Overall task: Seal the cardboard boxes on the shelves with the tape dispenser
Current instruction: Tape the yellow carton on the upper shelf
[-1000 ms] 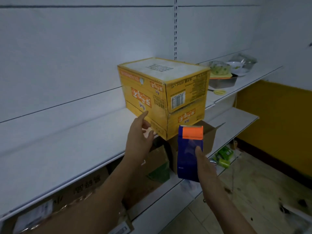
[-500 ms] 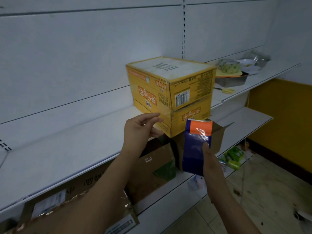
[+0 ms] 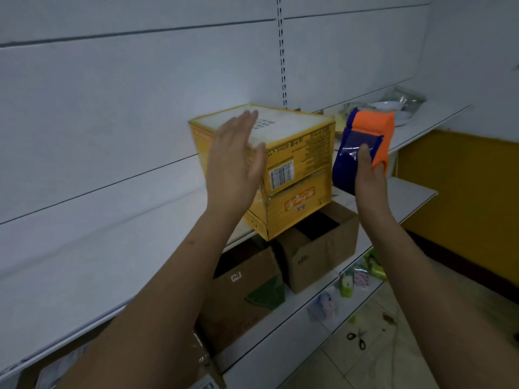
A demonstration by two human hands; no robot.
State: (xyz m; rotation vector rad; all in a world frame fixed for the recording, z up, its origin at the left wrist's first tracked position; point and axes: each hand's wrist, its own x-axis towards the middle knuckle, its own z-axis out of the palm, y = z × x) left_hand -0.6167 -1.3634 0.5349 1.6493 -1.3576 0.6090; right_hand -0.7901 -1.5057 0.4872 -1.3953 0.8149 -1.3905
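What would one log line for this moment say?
left hand: open, at yellow box | right hand: grips tape dispenser | tape: not applied

A single wide-angle view comes from the person's head, looking forward and slightly down at a white metal shelf (image 3: 84, 276) that runs off to the right. It sits close: both forearms reach in from the bottom edge, and the left hand (image 3: 234, 167) and right hand (image 3: 369, 178) fill the centre. The yellow printed cardboard box (image 3: 300, 164) stands just beyond them. Lower shelves and the tiled floor (image 3: 393, 346) show at lower right.
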